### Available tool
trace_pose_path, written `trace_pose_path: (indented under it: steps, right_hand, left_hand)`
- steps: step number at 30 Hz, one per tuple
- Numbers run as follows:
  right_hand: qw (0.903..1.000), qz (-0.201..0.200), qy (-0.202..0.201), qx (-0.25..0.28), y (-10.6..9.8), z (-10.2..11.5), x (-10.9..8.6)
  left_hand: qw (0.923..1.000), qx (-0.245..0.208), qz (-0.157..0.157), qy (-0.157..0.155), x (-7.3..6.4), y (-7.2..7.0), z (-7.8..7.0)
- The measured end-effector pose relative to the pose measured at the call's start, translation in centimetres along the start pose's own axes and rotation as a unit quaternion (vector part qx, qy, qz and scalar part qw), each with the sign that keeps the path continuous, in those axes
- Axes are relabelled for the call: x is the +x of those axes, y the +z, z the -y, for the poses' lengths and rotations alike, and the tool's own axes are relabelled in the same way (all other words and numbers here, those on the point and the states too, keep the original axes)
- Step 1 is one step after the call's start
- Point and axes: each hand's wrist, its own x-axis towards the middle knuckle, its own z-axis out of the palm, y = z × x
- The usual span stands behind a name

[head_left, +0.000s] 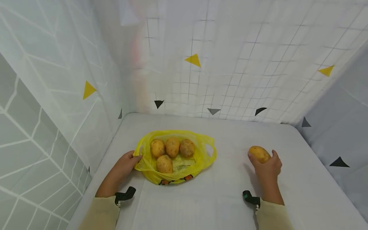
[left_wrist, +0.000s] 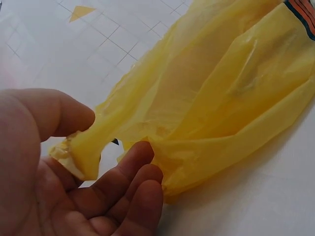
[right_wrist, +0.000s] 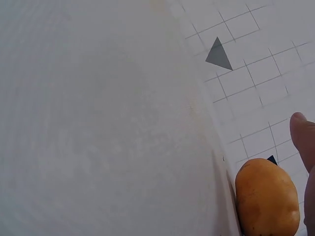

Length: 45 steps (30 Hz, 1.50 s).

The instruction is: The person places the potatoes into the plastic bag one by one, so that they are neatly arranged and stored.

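A yellow plastic bag (head_left: 205, 163) lies spread on the white table, its mouth facing up. Inside it are several potatoes (head_left: 172, 147), most in a row at the back and one nearer the front. My left hand (head_left: 126, 162) grips the bag's left handle; in the left wrist view the gathered handle (left_wrist: 88, 152) passes between thumb and fingers, and the other fingertips touch the bag's side. Off to the right, my right hand (head_left: 267, 169) holds a single potato (head_left: 259, 154) between thumb and fingers. The right wrist view shows that potato (right_wrist: 267, 199) at its lower right edge.
Black wrist mounts (head_left: 125, 194) sit at both sleeve cuffs. White cloth walls (head_left: 230, 64) with grid lines and yellow, black and grey triangles stand behind and beside the table (head_left: 178, 210). The table's back edge runs a little behind the bag.
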Motion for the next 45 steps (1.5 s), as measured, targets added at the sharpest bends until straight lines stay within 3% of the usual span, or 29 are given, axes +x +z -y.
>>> trace_pose_path:
  steps: [5, 16, 28, 45]
  right_hand:
    - [0.9993, 0.02, 0.022, 0.024, 0.2, -0.5, 0.1]
    - [0.9991, 0.028, 0.0, 0.033, 0.3, -0.8, 0.5]
    - [0.9994, 0.01, -0.009, 0.031, 0.4, -1.1, 0.3]
    - [0.9988, -0.008, 0.03, 0.039, 0.3, -0.8, 0.2]
  left_hand:
    - [0.9999, 0.0, 0.006, 0.009, 0.2, -0.2, 0.1]
    - [0.9999, 0.01, 0.001, 0.009, -0.1, 0.0, -0.1]
    - [0.9997, 0.022, 0.005, -0.001, -0.2, 0.1, -0.2]
    - [0.9997, 0.019, 0.002, 0.012, -0.2, 0.2, -0.2]
